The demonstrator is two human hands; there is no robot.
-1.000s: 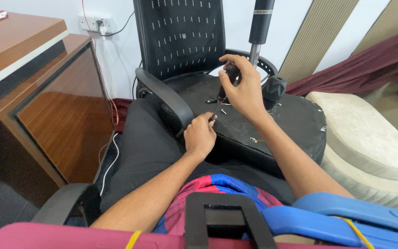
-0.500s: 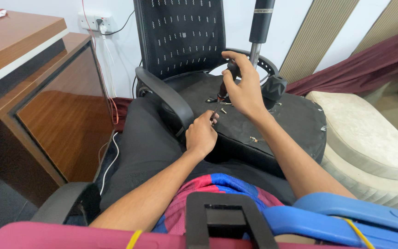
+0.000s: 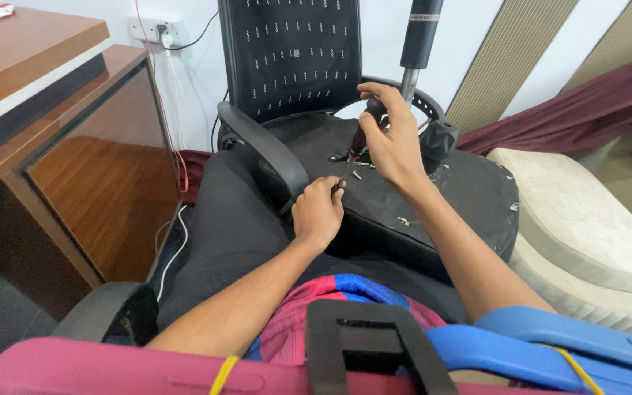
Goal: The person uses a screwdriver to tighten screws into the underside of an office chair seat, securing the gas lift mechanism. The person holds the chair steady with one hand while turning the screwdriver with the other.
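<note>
My right hand (image 3: 393,143) grips the dark handle of a screwdriver (image 3: 363,135) above the black underside of an overturned chair seat (image 3: 448,194). The thin shaft slants down and left to my left hand (image 3: 318,213), whose fingertips pinch its tip close to the black armrest (image 3: 265,146). A few small loose screws (image 3: 357,174) lie on the seat just beside the shaft. A gas cylinder (image 3: 418,36) rises from the seat behind my right hand.
A black mesh chair back (image 3: 290,55) stands behind the seat. A wooden desk (image 3: 53,110) fills the left, with a wall socket (image 3: 155,28) and cables behind it. A cream cushion (image 3: 579,219) and maroon cloth (image 3: 594,95) lie to the right.
My right hand's fingers have shifted a little on the screwdriver handle. My left hand has stayed at the tip by the armrest.
</note>
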